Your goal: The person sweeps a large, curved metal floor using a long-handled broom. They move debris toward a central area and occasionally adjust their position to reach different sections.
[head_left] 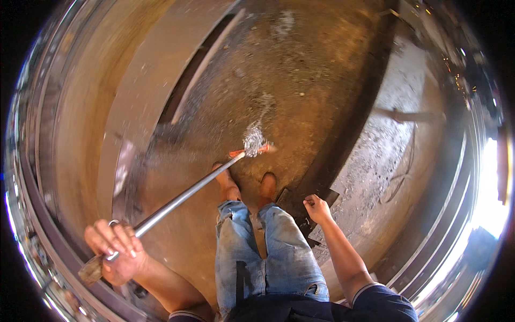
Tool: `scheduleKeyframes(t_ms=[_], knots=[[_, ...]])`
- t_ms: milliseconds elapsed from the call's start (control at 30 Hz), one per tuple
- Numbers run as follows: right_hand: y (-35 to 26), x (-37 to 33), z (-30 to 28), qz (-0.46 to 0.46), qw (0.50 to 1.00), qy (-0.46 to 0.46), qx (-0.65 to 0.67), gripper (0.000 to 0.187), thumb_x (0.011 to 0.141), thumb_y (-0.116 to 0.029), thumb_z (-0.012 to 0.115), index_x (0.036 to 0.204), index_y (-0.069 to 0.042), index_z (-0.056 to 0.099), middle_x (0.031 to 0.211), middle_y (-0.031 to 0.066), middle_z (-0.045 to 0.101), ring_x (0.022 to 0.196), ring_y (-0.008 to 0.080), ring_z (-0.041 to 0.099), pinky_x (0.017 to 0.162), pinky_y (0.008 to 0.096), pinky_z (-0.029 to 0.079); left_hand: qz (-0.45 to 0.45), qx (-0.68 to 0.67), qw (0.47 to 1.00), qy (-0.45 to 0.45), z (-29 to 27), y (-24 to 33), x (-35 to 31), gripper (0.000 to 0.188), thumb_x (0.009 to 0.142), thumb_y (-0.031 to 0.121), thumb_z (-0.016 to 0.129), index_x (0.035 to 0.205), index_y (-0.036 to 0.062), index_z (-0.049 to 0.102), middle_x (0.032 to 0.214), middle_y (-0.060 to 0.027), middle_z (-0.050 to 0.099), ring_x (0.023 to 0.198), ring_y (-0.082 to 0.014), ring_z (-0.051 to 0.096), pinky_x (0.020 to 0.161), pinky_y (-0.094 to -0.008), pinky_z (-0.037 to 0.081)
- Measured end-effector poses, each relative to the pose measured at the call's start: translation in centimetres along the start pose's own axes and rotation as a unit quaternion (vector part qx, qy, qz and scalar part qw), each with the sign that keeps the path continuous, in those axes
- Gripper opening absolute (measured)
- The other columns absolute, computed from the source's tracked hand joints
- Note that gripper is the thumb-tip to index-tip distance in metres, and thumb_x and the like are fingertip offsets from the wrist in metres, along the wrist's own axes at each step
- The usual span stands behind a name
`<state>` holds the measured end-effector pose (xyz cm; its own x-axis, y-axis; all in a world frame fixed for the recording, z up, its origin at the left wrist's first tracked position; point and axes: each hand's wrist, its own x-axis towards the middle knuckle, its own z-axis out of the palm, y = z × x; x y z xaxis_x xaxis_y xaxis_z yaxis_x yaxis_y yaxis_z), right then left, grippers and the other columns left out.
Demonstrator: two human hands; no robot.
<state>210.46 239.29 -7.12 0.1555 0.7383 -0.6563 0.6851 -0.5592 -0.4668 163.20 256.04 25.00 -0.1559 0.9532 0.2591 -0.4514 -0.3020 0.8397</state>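
My left hand (118, 249) is wrapped round the upper end of a long-handled tool with a silvery metal shaft (185, 198). A worn, brownish grip end pokes out below this hand. The shaft slants away to an orange-red head (236, 153) low over the floor ahead of my feet. A clump of shiny, silvery metal shavings (254, 140) lies at that head; motion blur hides whether it clings there or rests on the floor. Out to the right, my right hand (317, 208) hangs with its fingers curled in, and nothing shows in it.
Dirty brown floor (300, 80) with scattered grit lies ahead. A long dark beam (359, 115) runs along the right, beside a grey plate (370, 155) strewn with debris. Long steel pieces (145, 70) stand on the left. Sparks (457, 83) show at the far right.
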Motion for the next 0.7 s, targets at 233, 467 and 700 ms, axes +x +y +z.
scheduleKeyframes(t_ms=[233, 467, 700], knots=[[-3.1, -1.3, 7.0, -0.055, 0.987, -0.122, -0.087, 0.029, 0.095, -0.031, 0.070, 0.108, -0.004, 0.069, 0.097, 0.0144, 0.076, 0.091, 0.0284, 0.075, 0.082, 0.0383, 0.058, -0.108, 0.130, 0.985, 0.030, -6.6, 2.6, -6.3, 0.039, 0.079, 0.021, 0.079, 0.060, 0.0092, 0.048, 0.057, -0.0018, 0.052, 0.043, -0.0120, 0.052, 0.047, -0.0261, 0.050], [-14.0, -3.0, 13.5, -0.156, 0.965, -0.161, -0.138, 0.031, 0.095, -0.032, 0.070, 0.106, -0.003, 0.069, 0.097, 0.0158, 0.075, 0.091, 0.0307, 0.073, 0.084, 0.0412, 0.057, -0.257, 0.421, 0.870, 0.002, -14.8, -10.1, -14.6, 0.035, 0.082, 0.028, 0.081, 0.067, 0.0062, 0.058, 0.059, -0.0106, 0.056, 0.051, -0.0243, 0.048, 0.051, -0.0407, 0.038], [-19.5, -8.6, 18.1, -0.251, 0.942, -0.211, -0.077, 0.022, 0.100, -0.012, 0.064, 0.116, 0.003, 0.064, 0.095, 0.0134, 0.074, 0.087, 0.0167, 0.071, 0.080, 0.0327, 0.057, -0.259, 0.421, 0.868, -0.056, -12.8, -14.6, -15.9, 0.026, 0.078, 0.039, 0.078, 0.090, 0.0154, 0.076, 0.086, -0.0145, 0.073, 0.085, -0.0344, 0.072, 0.075, -0.0482, 0.056]])
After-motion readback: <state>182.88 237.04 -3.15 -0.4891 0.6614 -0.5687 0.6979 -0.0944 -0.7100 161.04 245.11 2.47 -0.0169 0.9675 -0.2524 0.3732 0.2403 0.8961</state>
